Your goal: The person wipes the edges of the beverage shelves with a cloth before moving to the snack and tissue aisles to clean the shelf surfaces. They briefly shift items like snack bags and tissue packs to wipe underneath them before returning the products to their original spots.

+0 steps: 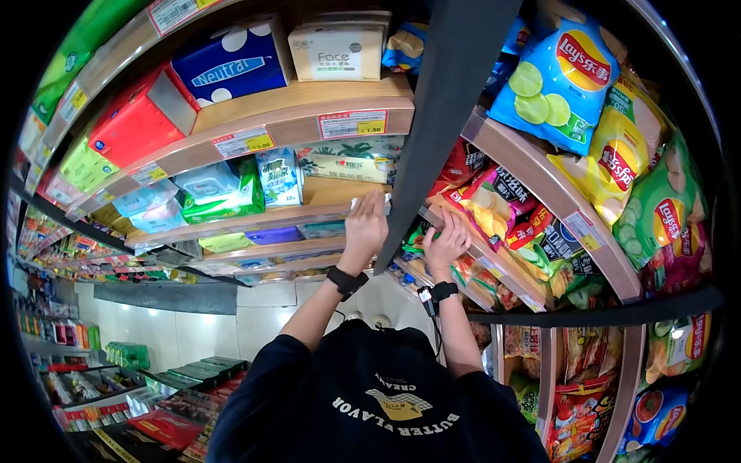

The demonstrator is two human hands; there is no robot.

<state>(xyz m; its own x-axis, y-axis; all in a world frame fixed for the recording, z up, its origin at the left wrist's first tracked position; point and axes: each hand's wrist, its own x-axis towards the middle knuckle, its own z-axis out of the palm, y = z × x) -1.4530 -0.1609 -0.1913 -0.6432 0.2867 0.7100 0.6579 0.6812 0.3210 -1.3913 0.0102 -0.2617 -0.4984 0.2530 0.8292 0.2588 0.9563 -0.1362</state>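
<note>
Head view: two shelf units met at a dark upright post [440, 85]. The left shelf [317, 210] carried tissue and wipe packs; the right shelf [511, 283] carried snack bags [494, 202], leaning together with their printed faces outward, probably for quick reading.

My left hand [366, 231] was at the left shelf's end, beside the post, below a floral pack [340, 166]. Its grip was flattened: fingers extended, close together, over a white cloth [387, 204]. Whether the fingers also pinched the cloth, I could not tell. This posture probably spread pressure evenly and kept the cloth under control.

My right hand [448, 241] was open, fingers spread at the right shelf's front edge, near the snack bags. It gripped nothing visible, and probably served as a brace.

The cloth was mostly hidden; its visible parts lay crosswise to the fingers, which pointed away from my body. Its true long axis could not be determined.
</note>
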